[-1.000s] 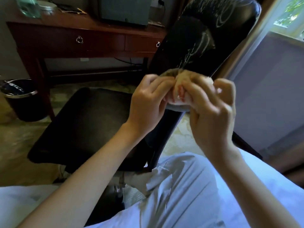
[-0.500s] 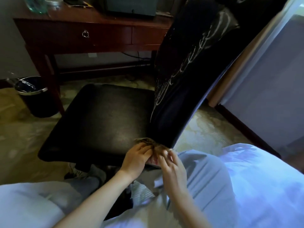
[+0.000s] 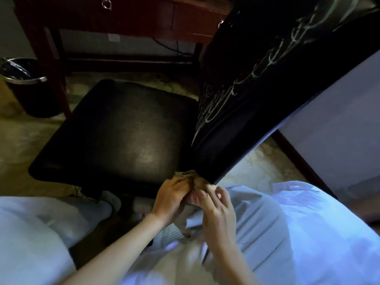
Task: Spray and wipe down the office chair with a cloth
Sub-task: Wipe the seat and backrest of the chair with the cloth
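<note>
cloth (image 3: 190,176) bunched at the foot of the chair backrest (image 3: 257,95), pinched between left hand (image 3: 171,195) and right hand (image 3: 216,204). judged soft, light, limp; best gathered into a firm pad. wet streaks (image 3: 213,114) suggest a slippery surface.

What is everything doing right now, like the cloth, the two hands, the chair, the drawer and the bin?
cloth: bunched up at the bottom edge of the backrest.
left hand: grips the cloth.
right hand: grips the cloth.
backrest: streaked with pale spray trails.
seat: dark, with a dull shine in the middle.
drawer: shut.
bin: upright, lined with a bag.
</note>
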Available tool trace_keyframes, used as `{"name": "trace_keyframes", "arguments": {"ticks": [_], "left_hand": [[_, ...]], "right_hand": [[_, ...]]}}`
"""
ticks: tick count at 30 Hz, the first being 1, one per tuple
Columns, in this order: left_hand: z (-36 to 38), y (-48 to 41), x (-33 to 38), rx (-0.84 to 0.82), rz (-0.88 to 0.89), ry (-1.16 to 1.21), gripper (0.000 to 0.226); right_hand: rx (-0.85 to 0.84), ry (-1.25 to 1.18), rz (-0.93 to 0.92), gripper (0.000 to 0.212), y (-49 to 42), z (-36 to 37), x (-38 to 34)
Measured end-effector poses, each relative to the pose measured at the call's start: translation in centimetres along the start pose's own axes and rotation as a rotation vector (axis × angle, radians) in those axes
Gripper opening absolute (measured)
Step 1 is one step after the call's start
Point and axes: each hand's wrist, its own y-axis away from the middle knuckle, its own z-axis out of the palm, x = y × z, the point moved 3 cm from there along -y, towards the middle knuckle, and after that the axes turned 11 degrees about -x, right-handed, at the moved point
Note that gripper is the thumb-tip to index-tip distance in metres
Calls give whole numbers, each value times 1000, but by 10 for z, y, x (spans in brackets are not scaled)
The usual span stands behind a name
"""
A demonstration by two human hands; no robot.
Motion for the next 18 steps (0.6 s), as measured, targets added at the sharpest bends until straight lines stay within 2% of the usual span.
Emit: {"name": "trace_keyframes", "arguments": {"ticks": [2, 6, 9, 13, 18], "left_hand": [[-6, 4, 15, 121, -3, 45, 22], [-5, 7, 46, 384, 1, 156, 34], [6, -1, 56, 431, -48, 282, 34], [21, 5, 46, 418, -98, 376, 22], [43, 18, 28, 350, -234, 594, 29]], "right_hand": [[90, -65, -3, 44, -5, -36, 1], [216, 77, -112, 37, -9, -89, -5], [226, 195, -169, 32, -14, -112, -2], [86, 309, -229, 25, -21, -97, -10], [-158, 334, -168, 26, -29, -53, -11]]}}
